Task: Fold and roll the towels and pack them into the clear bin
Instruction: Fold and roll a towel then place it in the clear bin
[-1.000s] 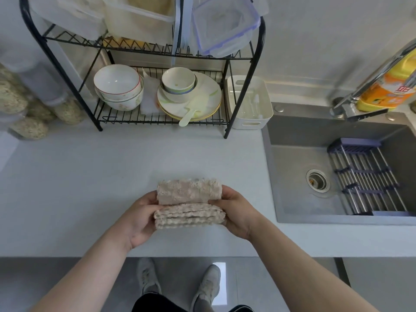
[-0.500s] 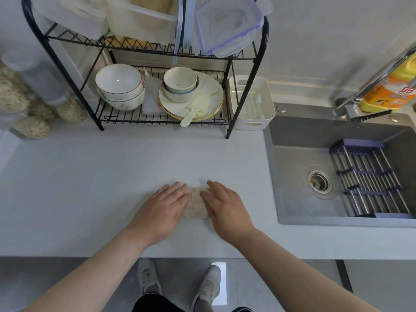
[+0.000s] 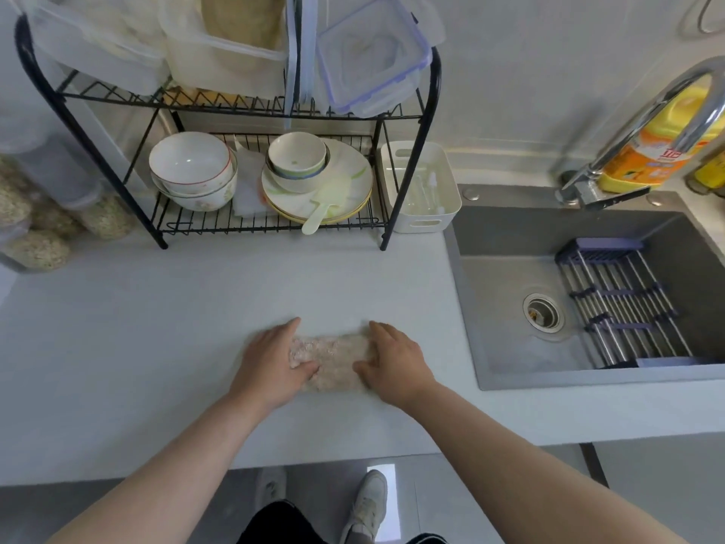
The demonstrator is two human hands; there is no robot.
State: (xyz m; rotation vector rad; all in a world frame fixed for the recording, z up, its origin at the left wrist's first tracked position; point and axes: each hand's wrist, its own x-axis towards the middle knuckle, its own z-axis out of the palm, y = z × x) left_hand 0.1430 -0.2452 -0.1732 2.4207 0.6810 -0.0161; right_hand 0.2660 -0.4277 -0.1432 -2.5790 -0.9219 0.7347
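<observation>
Head view only. Likely to spring open on lifting both palms too soon: thick, fluffy pile in several layers, with nothing but downward pressure holding the fold shut. Could also roll crooked through uneven pushing, one side ahead of the other, giving a cone instead of a tidy cylinder and a poor fit in the bin. May skid on the pale surface [image 3: 157, 347] under sideways force, that smooth top probably offering little bite. Small danger of reaching the sink [image 3: 506, 339], well apart to the right. Hard to say which of the clear containers [image 3: 231, 53], back and far left of the sink, serves as the bin, so a wrong reach at packing is possible too. As for position: folded towel [image 3: 333, 357] lying flat on the surface, left of the sink, directly between the two hands and under their fingers. Left hand [image 3: 270, 363] released, grasping nothing, fingers fairly straight over the end farther from the sink, thumb resting on the pile. Right hand [image 3: 398, 361] likewise released, fingers laid on the end closer to the sink, thumb on the towel's front part. Middle of the towel bare between them.
</observation>
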